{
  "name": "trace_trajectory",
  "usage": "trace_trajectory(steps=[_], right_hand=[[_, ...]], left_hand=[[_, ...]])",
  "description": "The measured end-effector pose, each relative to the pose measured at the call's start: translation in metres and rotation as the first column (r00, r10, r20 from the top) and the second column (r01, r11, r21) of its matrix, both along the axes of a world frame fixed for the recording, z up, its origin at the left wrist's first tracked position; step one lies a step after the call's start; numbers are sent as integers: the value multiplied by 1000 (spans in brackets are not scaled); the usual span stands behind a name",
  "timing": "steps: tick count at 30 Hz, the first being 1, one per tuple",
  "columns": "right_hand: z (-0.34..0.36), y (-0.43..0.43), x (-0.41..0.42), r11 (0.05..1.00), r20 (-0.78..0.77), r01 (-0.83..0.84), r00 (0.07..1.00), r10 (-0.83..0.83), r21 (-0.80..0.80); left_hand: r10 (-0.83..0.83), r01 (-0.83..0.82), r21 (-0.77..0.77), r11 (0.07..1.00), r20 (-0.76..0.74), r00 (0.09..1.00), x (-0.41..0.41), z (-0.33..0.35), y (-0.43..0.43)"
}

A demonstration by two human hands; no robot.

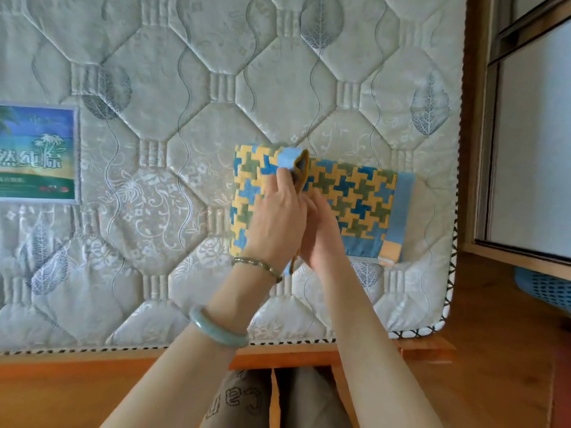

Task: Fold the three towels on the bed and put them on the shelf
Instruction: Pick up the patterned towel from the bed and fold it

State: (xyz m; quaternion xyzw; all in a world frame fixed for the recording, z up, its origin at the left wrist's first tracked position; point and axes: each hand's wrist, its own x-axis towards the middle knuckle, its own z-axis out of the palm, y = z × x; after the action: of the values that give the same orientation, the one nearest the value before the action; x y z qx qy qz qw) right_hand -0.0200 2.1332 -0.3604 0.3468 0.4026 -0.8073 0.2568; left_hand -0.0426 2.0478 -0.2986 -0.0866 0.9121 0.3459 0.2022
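I see the mattress with much free surface to the left and toward the top, and its right edge runs close to a wooden cabinet. The near edge sits just above my knees. My left hand is closed in a pinch on a light blue fold of the towel, lifted upright with its dark yellow underside showing. My right hand lies pressed against the left one, fingers half curled; I cannot tell whether it grips the cloth or only touches it. The towel lies flat near the right edge of the mattress, spreading out to both sides of my hands, mostly to the right. A printed label is far left.
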Motion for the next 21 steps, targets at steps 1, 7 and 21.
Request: trace_trajectory(steps=[1, 7, 21], right_hand=[[0, 7, 3, 1000, -11, 7, 1000, -7, -5], [-24, 29, -1, 965, 19, -80, 997, 78, 252], [-33, -4, -12, 745, 87, -287, 951, 295, 602]], left_hand=[[-42, 41, 27, 999, 36, 998, 3, -11, 11], [-118, 118, 113, 987, -10, 993, 13, -58, 4], [-412, 318, -467, 825, -111, 904, 3, -120, -48]])
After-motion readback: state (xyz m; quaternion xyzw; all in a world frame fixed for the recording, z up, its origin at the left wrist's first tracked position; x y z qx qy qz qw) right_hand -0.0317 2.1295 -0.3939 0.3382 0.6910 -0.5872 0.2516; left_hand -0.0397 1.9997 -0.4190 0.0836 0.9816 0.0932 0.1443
